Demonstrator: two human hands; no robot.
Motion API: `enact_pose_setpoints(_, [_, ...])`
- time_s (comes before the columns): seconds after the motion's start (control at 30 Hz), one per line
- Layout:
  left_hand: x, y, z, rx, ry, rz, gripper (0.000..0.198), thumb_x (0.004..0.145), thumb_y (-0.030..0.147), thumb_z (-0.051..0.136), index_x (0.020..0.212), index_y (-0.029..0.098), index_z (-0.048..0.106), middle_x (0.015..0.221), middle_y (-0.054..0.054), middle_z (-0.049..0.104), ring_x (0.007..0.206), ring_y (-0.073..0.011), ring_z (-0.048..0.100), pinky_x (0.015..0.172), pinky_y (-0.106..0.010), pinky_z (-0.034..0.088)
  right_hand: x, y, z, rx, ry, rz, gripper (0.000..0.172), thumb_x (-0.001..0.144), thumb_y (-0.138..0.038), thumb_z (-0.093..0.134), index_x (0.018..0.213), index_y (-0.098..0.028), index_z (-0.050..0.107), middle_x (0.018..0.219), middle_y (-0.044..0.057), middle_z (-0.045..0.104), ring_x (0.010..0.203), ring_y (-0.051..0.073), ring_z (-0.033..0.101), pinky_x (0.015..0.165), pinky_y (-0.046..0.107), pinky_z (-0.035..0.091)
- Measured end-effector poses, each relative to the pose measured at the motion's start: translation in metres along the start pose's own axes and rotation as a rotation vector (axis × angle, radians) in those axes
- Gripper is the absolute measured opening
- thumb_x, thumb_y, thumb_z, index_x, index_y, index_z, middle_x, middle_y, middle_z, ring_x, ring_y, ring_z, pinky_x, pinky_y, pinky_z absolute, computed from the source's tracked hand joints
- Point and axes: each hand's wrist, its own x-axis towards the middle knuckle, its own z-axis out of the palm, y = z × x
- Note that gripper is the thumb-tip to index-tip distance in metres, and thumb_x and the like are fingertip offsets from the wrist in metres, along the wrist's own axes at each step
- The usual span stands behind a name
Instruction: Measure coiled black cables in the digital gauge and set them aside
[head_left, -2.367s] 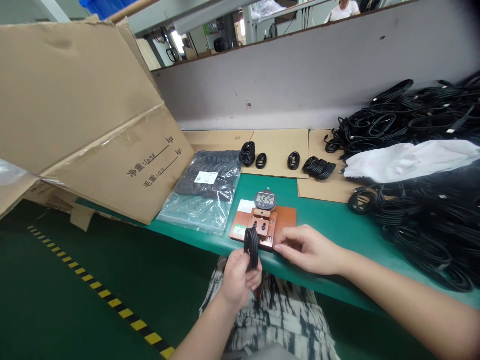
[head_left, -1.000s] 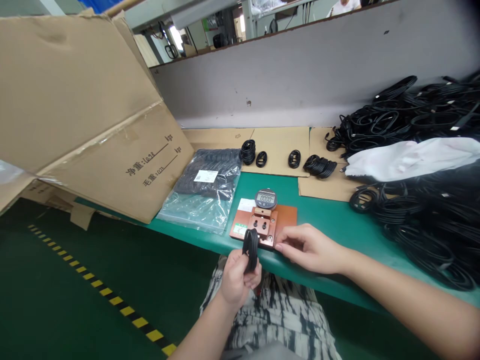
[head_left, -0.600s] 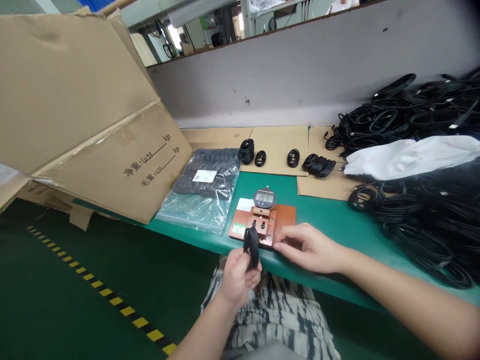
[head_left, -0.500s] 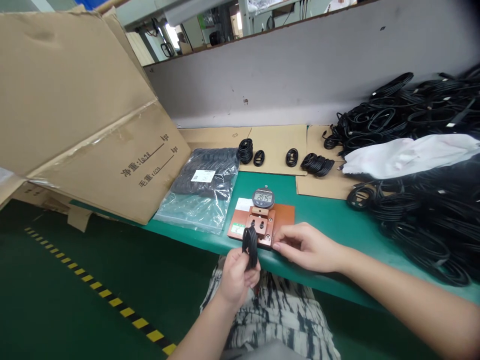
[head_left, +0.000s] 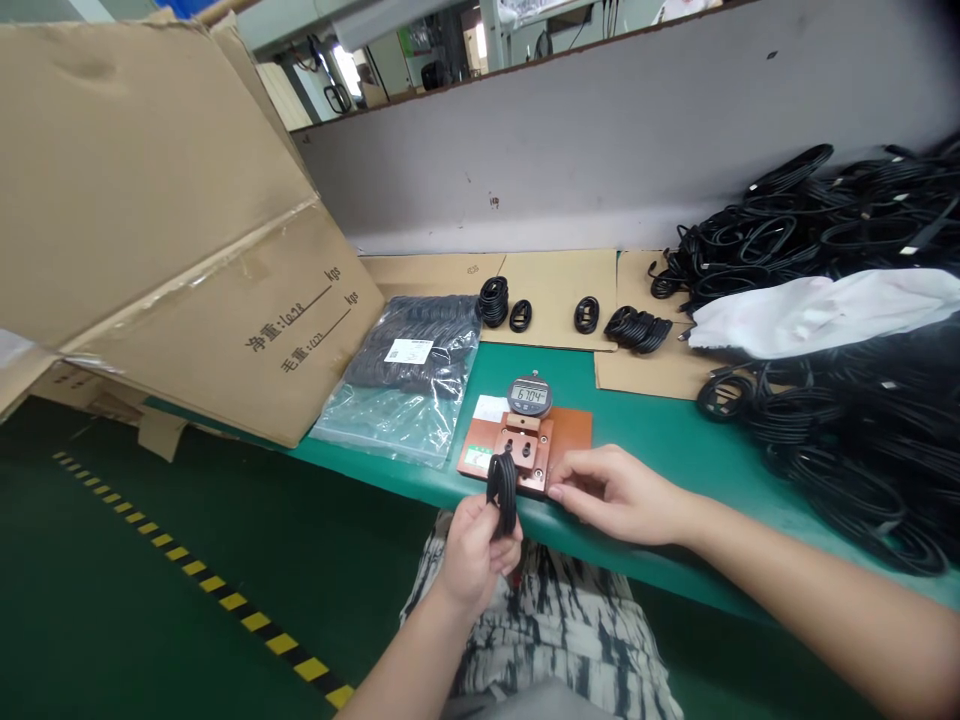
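My left hand (head_left: 480, 555) is closed round a coiled black cable (head_left: 504, 492), held upright at the front of a copper-coloured gauge fixture (head_left: 525, 447). The coil's upper end is up against the fixture's front. On top of the fixture, a round digital dial indicator (head_left: 529, 395) shows what looks like 6704. My right hand (head_left: 611, 492) rests at the fixture's front right corner with fingers curled, thumb and fingertips together at the edge. Whatever may be between those fingertips is hidden.
Left of the fixture lies a clear plastic bag (head_left: 412, 385) of coiled cables, beside a large open cardboard box (head_left: 225, 270). Small black coils (head_left: 637, 328) sit on cardboard at the back. A heap of black cables (head_left: 817, 420) with a white cloth (head_left: 810, 315) covers the right side.
The indicator's reading has gone from about 2075 to about 6704. Both hands and the cable coil keep nearly the same position; the view shifts slightly.
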Motion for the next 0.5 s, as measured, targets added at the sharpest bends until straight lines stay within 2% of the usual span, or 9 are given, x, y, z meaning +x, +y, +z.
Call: enact_pose_setpoints(0.5, [-0.0011,0.0000,-0.0002,0.020,0.001,0.000,0.044,0.073,0.049,0.068,0.050,0.014,0.057,0.035,0.011,0.020,0.029,-0.0023,0.018,0.035,-0.018,0.018,0.0005,-0.0005,-0.0002,-0.008,-0.008,0.003,0.022,0.093,-0.033,0.053,0.084,-0.015,0.062,0.063,-0.001,0.055,0.053,0.009,0.045,0.052,0.020,0.035])
